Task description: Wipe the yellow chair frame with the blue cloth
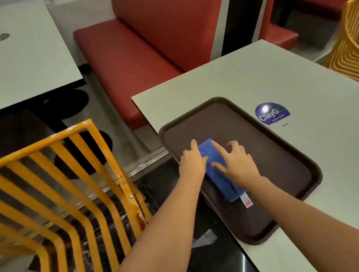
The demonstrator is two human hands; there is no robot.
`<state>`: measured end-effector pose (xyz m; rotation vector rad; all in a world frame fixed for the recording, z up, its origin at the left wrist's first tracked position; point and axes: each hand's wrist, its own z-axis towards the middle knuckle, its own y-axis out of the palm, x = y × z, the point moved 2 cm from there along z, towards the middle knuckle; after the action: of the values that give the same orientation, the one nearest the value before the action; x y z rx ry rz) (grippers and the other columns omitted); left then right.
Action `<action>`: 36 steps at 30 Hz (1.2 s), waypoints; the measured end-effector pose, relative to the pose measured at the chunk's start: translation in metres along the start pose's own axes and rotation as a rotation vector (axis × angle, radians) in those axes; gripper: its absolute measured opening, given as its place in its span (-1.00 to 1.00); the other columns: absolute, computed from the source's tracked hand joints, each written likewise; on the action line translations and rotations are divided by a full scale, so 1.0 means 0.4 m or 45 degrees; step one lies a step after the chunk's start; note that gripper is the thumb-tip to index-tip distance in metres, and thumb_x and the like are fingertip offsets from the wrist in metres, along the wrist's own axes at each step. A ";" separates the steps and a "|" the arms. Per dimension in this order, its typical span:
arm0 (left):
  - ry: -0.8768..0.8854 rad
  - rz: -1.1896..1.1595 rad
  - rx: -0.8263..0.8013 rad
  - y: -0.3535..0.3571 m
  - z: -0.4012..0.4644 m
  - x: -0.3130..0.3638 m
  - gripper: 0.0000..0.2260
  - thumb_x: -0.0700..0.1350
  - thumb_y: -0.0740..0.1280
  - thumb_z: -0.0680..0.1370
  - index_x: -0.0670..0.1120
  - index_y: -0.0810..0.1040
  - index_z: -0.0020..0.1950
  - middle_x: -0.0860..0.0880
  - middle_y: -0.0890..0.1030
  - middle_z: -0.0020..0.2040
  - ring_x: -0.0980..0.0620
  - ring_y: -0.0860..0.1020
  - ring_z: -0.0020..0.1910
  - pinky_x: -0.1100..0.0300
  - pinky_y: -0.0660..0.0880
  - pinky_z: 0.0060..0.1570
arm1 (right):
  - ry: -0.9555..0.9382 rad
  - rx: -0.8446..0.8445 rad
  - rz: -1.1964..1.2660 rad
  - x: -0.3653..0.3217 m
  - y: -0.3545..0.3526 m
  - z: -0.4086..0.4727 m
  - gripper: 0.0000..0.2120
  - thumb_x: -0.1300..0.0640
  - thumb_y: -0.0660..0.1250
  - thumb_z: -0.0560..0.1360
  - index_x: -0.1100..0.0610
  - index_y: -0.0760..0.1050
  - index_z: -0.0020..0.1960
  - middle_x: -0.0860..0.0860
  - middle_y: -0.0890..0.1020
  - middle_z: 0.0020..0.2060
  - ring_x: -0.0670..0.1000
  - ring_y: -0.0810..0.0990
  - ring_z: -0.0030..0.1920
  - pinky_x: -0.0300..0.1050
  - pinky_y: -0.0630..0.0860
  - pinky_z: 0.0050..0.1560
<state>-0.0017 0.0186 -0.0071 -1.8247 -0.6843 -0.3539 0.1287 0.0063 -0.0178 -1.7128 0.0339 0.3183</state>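
A folded blue cloth (218, 172) with a small red-and-white label lies on a dark brown tray (274, 148). My left hand (193, 160) rests against the cloth's left edge, index finger pointing forward. My right hand (235, 159) lies on top of the cloth with its fingers spread. Neither hand has the cloth lifted. The yellow chair frame (69, 190) with slatted bars stands at the lower left, beside the table; brown grime streaks run down its right-hand bar (127, 191).
The tray sits on a grey table (234, 75) bearing a blue round sticker (271, 113). A red bench (136, 59) stands behind, another grey table (12, 53) at the far left, and a second yellow chair (353, 42) at the right edge.
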 end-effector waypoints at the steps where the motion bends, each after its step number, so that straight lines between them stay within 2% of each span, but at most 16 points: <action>1: -0.062 -0.068 -0.006 0.005 0.004 0.003 -0.39 -0.07 0.25 0.57 -0.05 -0.01 0.51 -0.23 0.33 0.34 -0.20 0.39 0.27 0.00 0.40 0.15 | 0.036 -0.025 -0.008 0.002 0.003 0.002 -0.38 -0.20 0.14 0.54 -0.11 -0.03 0.50 0.17 0.26 0.30 0.18 0.34 0.22 0.13 0.42 0.12; 5: -0.279 -0.364 0.003 0.024 0.019 0.013 -0.30 -0.12 0.28 0.56 -0.10 -0.13 0.52 -0.22 0.31 0.39 -0.18 0.41 0.27 0.01 0.41 0.17 | 0.124 -0.121 0.038 0.015 0.028 0.005 -0.29 -0.22 0.15 0.52 -0.08 -0.14 0.51 0.19 0.33 0.18 0.17 0.38 0.15 0.07 0.46 0.05; 7: -0.361 -0.446 -0.025 0.037 0.017 0.011 -0.28 -0.14 0.30 0.55 -0.12 -0.14 0.51 -0.21 0.32 0.40 -0.18 0.40 0.30 0.01 0.40 0.20 | 0.157 -0.156 0.081 0.018 0.033 0.004 -0.25 -0.20 0.18 0.52 -0.04 -0.17 0.52 0.20 0.37 0.15 0.17 0.39 0.12 0.04 0.45 0.04; 10: -0.402 -0.433 -0.027 0.041 0.015 0.005 -0.42 -0.13 0.30 0.55 -0.21 0.08 0.47 -0.20 0.39 0.35 -0.17 0.42 0.28 0.06 0.40 0.17 | 0.203 -0.181 0.181 0.025 0.035 0.010 -0.21 -0.14 0.24 0.52 0.08 -0.16 0.52 0.24 0.41 0.20 0.21 0.38 0.20 0.04 0.42 0.13; 13: -0.401 -0.538 -0.083 0.043 0.023 0.006 -0.70 -0.14 0.26 0.56 -0.24 0.42 0.25 -0.21 0.51 0.22 -0.17 0.50 0.16 0.08 0.44 0.09 | 0.228 -0.197 0.317 0.021 0.032 0.017 -0.26 -0.05 0.27 0.53 0.16 -0.06 0.52 0.23 0.40 0.29 0.20 0.39 0.26 0.03 0.40 0.19; 15: -0.380 -0.661 -0.087 0.048 0.022 0.008 -0.76 -0.15 0.24 0.56 -0.19 0.47 0.21 -0.21 0.50 0.21 -0.17 0.51 0.12 0.03 0.49 0.11 | 0.241 -0.201 0.401 0.017 0.024 0.021 -0.35 0.02 0.27 0.54 0.17 0.04 0.50 0.20 0.40 0.31 0.17 0.42 0.26 -0.01 0.39 0.19; 20: -0.307 -0.839 -0.051 0.032 0.001 0.018 -0.74 -0.10 0.10 0.62 -0.10 0.33 0.30 -0.16 0.46 0.22 -0.11 0.49 0.07 0.03 0.46 0.05 | 0.251 -0.111 0.729 0.008 -0.002 0.020 -0.50 0.11 0.28 0.54 0.12 0.22 0.43 0.16 0.41 0.32 0.14 0.42 0.27 -0.04 0.36 0.22; 24: -0.321 -0.889 -0.011 0.000 -0.015 0.006 -0.64 -0.08 0.06 0.64 -0.09 0.20 0.43 -0.14 0.39 0.33 -0.12 0.43 0.23 0.02 0.38 0.20 | 0.210 -0.179 1.031 -0.025 -0.023 0.024 -0.46 0.10 0.28 0.54 0.03 0.16 0.46 0.06 0.35 0.40 0.10 0.41 0.31 0.02 0.39 0.30; 28: -0.329 -0.961 0.190 -0.057 -0.038 -0.039 -0.74 -0.11 0.09 0.63 -0.16 0.30 0.29 -0.17 0.45 0.23 -0.09 0.46 0.12 0.11 0.38 0.03 | 0.285 -0.276 1.344 -0.096 -0.045 0.025 -0.41 0.08 0.31 0.53 0.00 0.13 0.47 0.14 0.45 0.29 0.09 0.54 0.14 -0.03 0.50 0.16; 30: -0.323 -1.007 0.293 -0.093 -0.056 -0.070 -0.76 -0.13 0.11 0.62 -0.16 0.31 0.27 -0.15 0.45 0.21 -0.03 0.43 0.03 0.15 0.35 0.00 | 0.244 -0.264 1.330 -0.146 -0.055 0.025 -0.47 0.08 0.28 0.54 0.03 0.19 0.45 0.12 0.43 0.32 0.08 0.49 0.21 -0.05 0.45 0.20; 33: -0.290 -1.073 0.433 -0.145 -0.088 -0.127 -0.73 -0.13 0.16 0.61 -0.12 0.29 0.30 -0.10 0.45 0.20 0.02 0.41 0.04 0.19 0.33 0.01 | 0.080 -0.230 1.240 -0.226 -0.055 0.028 -0.59 0.13 0.22 0.58 0.09 0.30 0.41 0.07 0.39 0.37 0.05 0.37 0.33 -0.07 0.34 0.30; 36: -0.300 -1.149 0.467 -0.180 -0.127 -0.214 -0.64 -0.05 0.20 0.59 -0.06 0.25 0.36 -0.04 0.41 0.18 0.05 0.39 0.01 0.19 0.37 -0.03 | -0.043 -0.235 1.270 -0.310 -0.039 0.025 -0.57 0.22 0.19 0.58 0.03 0.27 0.43 0.05 0.37 0.39 0.05 0.36 0.35 -0.01 0.32 0.37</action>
<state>-0.1084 -0.0359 0.0186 -1.1303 -1.6187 -0.5525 0.0108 -0.0008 0.0244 -1.7588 0.8716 1.1057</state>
